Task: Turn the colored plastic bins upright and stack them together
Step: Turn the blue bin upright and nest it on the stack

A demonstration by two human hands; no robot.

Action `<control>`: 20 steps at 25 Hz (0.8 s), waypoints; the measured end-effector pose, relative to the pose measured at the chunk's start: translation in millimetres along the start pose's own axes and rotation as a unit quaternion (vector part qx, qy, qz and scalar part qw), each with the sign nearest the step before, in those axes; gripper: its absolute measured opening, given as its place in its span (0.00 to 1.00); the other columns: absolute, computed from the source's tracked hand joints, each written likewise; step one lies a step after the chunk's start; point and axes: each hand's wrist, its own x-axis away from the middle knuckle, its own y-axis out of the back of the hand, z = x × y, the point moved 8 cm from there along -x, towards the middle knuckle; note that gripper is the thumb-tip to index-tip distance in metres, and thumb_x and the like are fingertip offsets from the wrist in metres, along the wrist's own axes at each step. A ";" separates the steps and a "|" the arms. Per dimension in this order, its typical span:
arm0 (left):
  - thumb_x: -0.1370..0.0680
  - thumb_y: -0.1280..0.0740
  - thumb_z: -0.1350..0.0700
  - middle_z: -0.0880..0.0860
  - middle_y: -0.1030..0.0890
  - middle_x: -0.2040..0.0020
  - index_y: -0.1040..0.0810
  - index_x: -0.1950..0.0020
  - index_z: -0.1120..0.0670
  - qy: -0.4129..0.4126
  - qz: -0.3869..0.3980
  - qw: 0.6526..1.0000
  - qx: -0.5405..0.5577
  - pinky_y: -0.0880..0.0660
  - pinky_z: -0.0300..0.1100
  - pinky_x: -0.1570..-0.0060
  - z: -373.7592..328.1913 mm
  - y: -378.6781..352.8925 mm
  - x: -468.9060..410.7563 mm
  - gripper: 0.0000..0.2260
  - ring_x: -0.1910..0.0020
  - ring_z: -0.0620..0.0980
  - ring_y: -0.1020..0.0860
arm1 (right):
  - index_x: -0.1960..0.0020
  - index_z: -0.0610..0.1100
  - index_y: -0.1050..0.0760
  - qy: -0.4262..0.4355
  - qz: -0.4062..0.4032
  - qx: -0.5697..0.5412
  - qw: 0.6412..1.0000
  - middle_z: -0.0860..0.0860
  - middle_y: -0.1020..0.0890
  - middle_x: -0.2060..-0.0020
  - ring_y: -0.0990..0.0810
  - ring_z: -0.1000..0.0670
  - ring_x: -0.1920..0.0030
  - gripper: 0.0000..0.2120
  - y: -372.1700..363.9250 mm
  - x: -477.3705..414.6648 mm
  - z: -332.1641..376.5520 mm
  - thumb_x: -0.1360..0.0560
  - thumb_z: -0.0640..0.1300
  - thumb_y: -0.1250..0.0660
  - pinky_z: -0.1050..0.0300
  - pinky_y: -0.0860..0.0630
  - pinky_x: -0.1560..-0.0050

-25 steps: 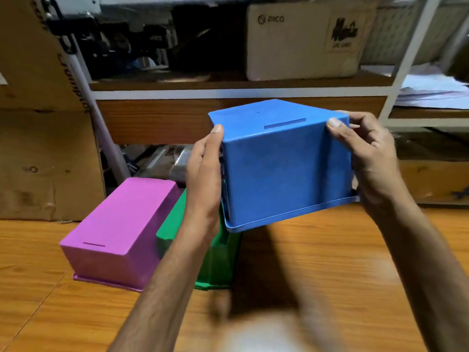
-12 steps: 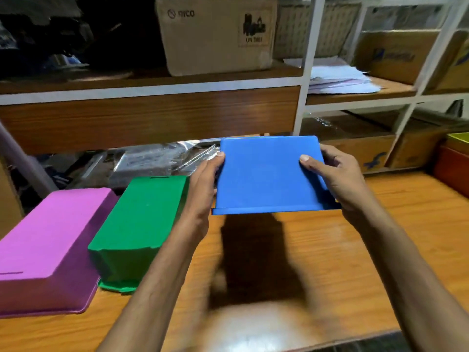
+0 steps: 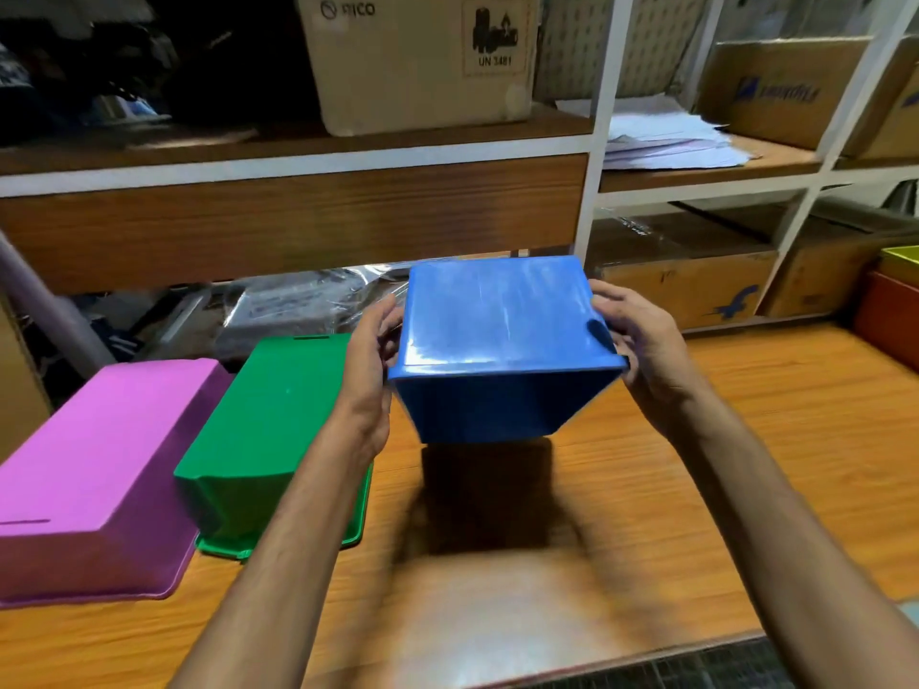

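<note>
I hold a blue plastic bin (image 3: pixel 497 340) in the air above the wooden table (image 3: pixel 746 440). My left hand (image 3: pixel 368 375) grips its left side and my right hand (image 3: pixel 646 350) grips its right side, thumb on the rim. Its wide flanged rim is at the top and the dark wall below tapers down to a narrower base. A green bin (image 3: pixel 268 430) lies upside down on the table just left of my left forearm. Beside it on the left lies a pink bin (image 3: pixel 94 469), also upside down.
Behind the table stands a white shelf frame (image 3: pixel 597 141) with cardboard boxes (image 3: pixel 417 62) and loose papers (image 3: pixel 666 141). Plastic-wrapped items (image 3: pixel 298 305) lie under the lower shelf. A red bin (image 3: pixel 890 315) and a yellow one (image 3: pixel 902 258) sit at the far right edge.
Both hands have turned the blue bin over from base-up to rim-up and brought it slightly lower. The view has shifted; the pink and green bins have not moved on the table.
</note>
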 end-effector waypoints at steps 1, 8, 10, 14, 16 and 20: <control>0.16 0.42 0.41 0.44 0.15 0.59 0.17 0.45 0.54 -0.013 0.011 1.000 0.008 0.26 0.36 0.59 2.3 1.7 -0.5 0.20 0.63 0.38 0.19 | 0.35 0.46 0.20 0.003 0.005 -0.045 0.999 0.50 0.15 0.41 0.17 0.52 0.41 0.14 -0.5 0.2 -1.5 0.19 0.46 0.36 0.59 0.20 0.49; 0.19 0.31 0.52 0.43 0.17 0.41 0.24 0.31 0.54 -0.089 -0.022 0.989 -0.113 0.24 0.31 0.45 49.8 21.5 1.0 0.17 0.43 0.37 0.19 | 0.31 0.56 0.23 -0.015 -0.023 0.012 1.000 0.54 0.18 0.35 0.24 0.52 0.31 0.23 -0.8 1.7 -58.8 0.15 0.63 0.49 0.43 0.32 0.26; 0.19 0.32 0.60 0.45 0.17 0.41 0.24 0.30 0.54 -0.074 -0.001 0.987 -0.146 0.24 0.29 0.47 66.4 24.8 -1.8 0.17 0.43 0.36 0.19 | 0.33 0.64 0.29 -0.010 -0.046 0.026 0.999 0.55 0.22 0.33 0.25 0.52 0.30 0.17 -1.5 7.3 -77.8 0.14 0.62 0.52 0.39 0.32 0.26; 0.17 0.36 0.65 0.50 0.17 0.42 0.22 0.33 0.56 -0.099 -0.036 0.973 -0.207 0.25 0.26 0.51 75.9 36.3 -7.1 0.13 0.43 0.44 0.20 | 0.40 0.69 0.29 0.036 -0.043 0.077 0.995 0.53 0.24 0.37 0.25 0.53 0.33 0.19 -15.0 21.2 -86.0 0.22 0.73 0.51 0.39 0.27 0.31; 0.17 0.37 0.66 0.49 0.17 0.42 0.23 0.34 0.55 -0.083 -0.086 0.976 -0.180 0.23 0.32 0.46 73.4 45.7 -17.1 0.14 0.42 0.42 0.20 | 0.33 0.66 0.29 0.075 -0.012 0.116 0.990 0.53 0.27 0.33 0.28 0.55 0.31 0.23 -24.2 19.8 -70.4 0.20 0.71 0.51 0.43 0.27 0.32; 0.17 0.39 0.68 0.59 0.18 0.37 0.28 0.35 0.56 -0.005 -0.143 0.988 -0.057 0.20 0.48 0.44 95.5 63.7 -36.2 0.13 0.45 0.51 0.19 | 0.21 0.61 0.35 0.205 0.065 0.282 0.935 0.56 0.32 0.33 0.34 0.54 0.30 0.27 -58.4 29.3 -21.7 0.19 0.48 0.37 0.62 0.37 0.30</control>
